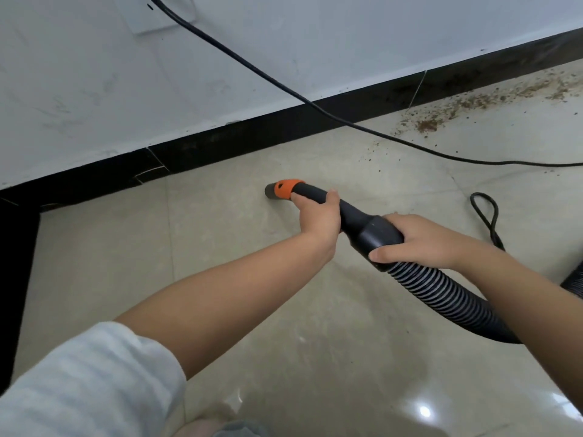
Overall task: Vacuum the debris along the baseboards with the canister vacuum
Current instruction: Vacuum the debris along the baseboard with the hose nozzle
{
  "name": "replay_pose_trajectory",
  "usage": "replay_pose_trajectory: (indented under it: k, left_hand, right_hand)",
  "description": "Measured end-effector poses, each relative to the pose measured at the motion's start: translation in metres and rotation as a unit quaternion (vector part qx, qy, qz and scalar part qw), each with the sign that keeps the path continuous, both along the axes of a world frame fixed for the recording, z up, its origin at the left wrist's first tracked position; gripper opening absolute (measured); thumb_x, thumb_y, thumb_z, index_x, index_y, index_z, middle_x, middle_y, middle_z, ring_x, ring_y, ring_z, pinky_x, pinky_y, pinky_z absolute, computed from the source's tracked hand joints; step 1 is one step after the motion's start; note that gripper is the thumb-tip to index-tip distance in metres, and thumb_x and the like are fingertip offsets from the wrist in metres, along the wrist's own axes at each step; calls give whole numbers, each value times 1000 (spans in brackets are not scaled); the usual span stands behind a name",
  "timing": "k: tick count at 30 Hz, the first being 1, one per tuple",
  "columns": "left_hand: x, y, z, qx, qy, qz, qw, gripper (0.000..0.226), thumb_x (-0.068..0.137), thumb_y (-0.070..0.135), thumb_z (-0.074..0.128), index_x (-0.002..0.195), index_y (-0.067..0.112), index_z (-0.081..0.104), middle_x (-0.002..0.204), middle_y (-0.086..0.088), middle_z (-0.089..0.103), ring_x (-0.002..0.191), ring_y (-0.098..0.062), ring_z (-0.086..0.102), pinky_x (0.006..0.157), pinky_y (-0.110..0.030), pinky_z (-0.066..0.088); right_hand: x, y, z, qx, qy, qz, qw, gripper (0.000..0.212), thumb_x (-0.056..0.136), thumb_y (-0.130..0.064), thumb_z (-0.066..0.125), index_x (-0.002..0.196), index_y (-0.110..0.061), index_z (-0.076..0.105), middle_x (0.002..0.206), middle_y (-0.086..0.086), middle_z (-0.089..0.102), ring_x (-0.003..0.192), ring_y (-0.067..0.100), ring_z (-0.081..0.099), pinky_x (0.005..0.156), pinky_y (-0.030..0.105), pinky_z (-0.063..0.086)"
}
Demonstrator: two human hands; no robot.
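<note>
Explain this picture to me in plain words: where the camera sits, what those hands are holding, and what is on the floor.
The camera is worn on the person's head, looking down at their own arms. The left hand has its grip near the orange-collared nozzle; the right hand grips the cuff where the ribbed vacuum hose begins. The nozzle points at the tiled floor near the black baseboard. Brown debris lies along the baseboard at the upper right. A black power cord crosses the wall and floor.

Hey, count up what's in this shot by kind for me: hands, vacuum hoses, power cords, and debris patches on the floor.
Hands: 2, left hand and right hand
Vacuum hoses: 1, vacuum hose
Power cords: 1, power cord
Debris patches: 1, debris patch
Total: 5
</note>
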State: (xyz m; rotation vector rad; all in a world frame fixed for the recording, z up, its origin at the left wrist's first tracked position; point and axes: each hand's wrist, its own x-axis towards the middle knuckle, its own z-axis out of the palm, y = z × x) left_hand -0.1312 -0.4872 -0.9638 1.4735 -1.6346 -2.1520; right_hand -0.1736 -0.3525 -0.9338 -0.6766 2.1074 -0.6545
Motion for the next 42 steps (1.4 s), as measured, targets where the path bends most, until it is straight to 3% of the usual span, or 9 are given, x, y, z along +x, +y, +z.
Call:
replay_pose_trajectory:
  k: [3, 5, 10, 15, 25, 29, 32, 37, 42]
  left_hand:
    - [1, -13, -5, 8, 28, -29, 999, 68, 98, 22, 46, 150, 25, 3, 145, -6, 38, 110, -23, 51, 96, -37, 47]
    - [-4, -19, -8, 3, 31, -52, 998, 63, 98, 22, 46, 150, 22, 11, 145, -7, 37, 115, -23, 50, 88, -34, 49]
    - [-20, -25, -18, -43, 5, -52, 998, 60, 98, 28, 44, 150, 22, 14, 148, -8, 36, 130, -30, 42, 106, -45, 39]
    - [-30, -46, -26, -69, -4, -58, 996, 58, 98, 27, 43, 149, 20, 17, 147, -10, 37, 131, -32, 41, 106, -48, 39]
    - [-49, -36, -12, 29, 43, -140, 989, 53, 101, 18, 39, 149, 17, 18, 144, -8, 37, 123, -28, 45, 92, -42, 44]
    - [-50, 2, -6, 40, 62, -177, 982, 47, 101, 18, 39, 145, 18, 23, 137, -6, 43, 106, -21, 48, 83, -34, 44]
    - [-54, 26, -5, 38, 61, -198, 978, 50, 100, 19, 40, 147, 19, 21, 138, -6, 43, 108, -21, 49, 83, -33, 45]
    - [-57, 50, -7, 26, 66, -206, 976, 52, 100, 21, 40, 148, 18, 20, 142, -6, 42, 122, -26, 48, 95, -39, 46]
    - [-43, 68, -8, 2, 66, -208, 976, 51, 100, 22, 40, 148, 18, 22, 141, -5, 44, 121, -24, 49, 102, -41, 43]
  right_hand:
    - [7, -7, -10, 5, 40, 5, 999, 41, 75, -40, 72, 103, -17, 52, 94, -3, 60, 84, 12, 58, 74, 27, 48]
    - [10, -10, -16, 9, 73, -7, 997, 36, 77, -39, 70, 98, -19, 48, 86, -8, 54, 75, 6, 53, 64, 22, 44]
    - [6, -22, -29, 16, 83, -31, 996, 43, 74, -42, 70, 102, -20, 47, 97, -1, 58, 83, 15, 57, 70, 28, 47]
    - [8, -44, -39, 21, 93, -55, 994, 47, 75, -46, 67, 103, -17, 44, 96, -1, 57, 83, 17, 57, 69, 31, 47]
    - [18, -28, -23, 65, 174, -104, 977, 43, 82, -53, 56, 96, -18, 36, 81, -5, 49, 77, 20, 53, 63, 30, 39]
    - [19, 8, -14, 75, 153, -142, 975, 46, 79, -55, 59, 97, -18, 38, 86, -2, 55, 81, 20, 56, 60, 29, 40]
    - [20, 30, -10, 86, 141, -160, 973, 46, 78, -55, 60, 96, -18, 40, 84, -3, 54, 78, 18, 54, 56, 25, 38]
    - [19, 50, -5, 81, 148, -184, 968, 47, 77, -56, 61, 95, -17, 42, 81, -3, 54, 77, 18, 54, 57, 27, 38]
    - [29, 69, -4, 96, 142, -178, 969, 46, 77, -55, 61, 93, -17, 41, 80, -4, 54, 75, 17, 55, 58, 27, 39]
